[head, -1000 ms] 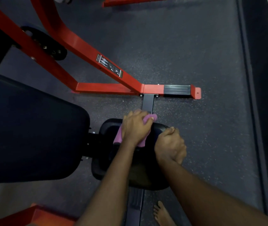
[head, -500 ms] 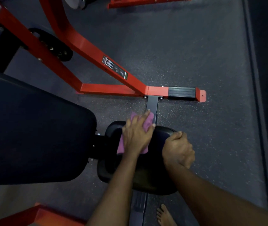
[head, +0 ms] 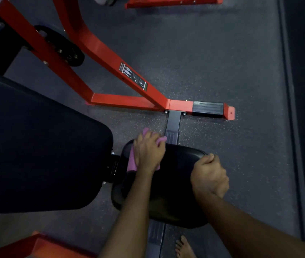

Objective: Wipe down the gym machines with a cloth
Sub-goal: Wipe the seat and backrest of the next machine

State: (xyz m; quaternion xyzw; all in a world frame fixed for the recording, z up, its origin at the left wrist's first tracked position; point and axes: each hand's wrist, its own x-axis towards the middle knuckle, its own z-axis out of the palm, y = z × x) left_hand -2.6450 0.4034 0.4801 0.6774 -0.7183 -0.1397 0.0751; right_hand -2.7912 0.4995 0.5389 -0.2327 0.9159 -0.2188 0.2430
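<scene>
Fingers of the left hand (head: 148, 153): laid fairly straight and close together, pressing flat down on the pink cloth (head: 132, 162).
Fingers of the right hand (head: 210, 175): curled tight round the right edge of the seat pad (head: 175, 183), and that's a firm grip.
Cloth: on the far left corner of the black seat pad, under the left hand, with a bunch poking out past the fingertips.
Seat pad: just beside the big dark back pad (head: 36, 146).
Surroundings: red frame (head: 101, 49) standing on the speckled floor (head: 222, 53) beyond; a bare foot (head: 185, 248) at the bottom edge.
</scene>
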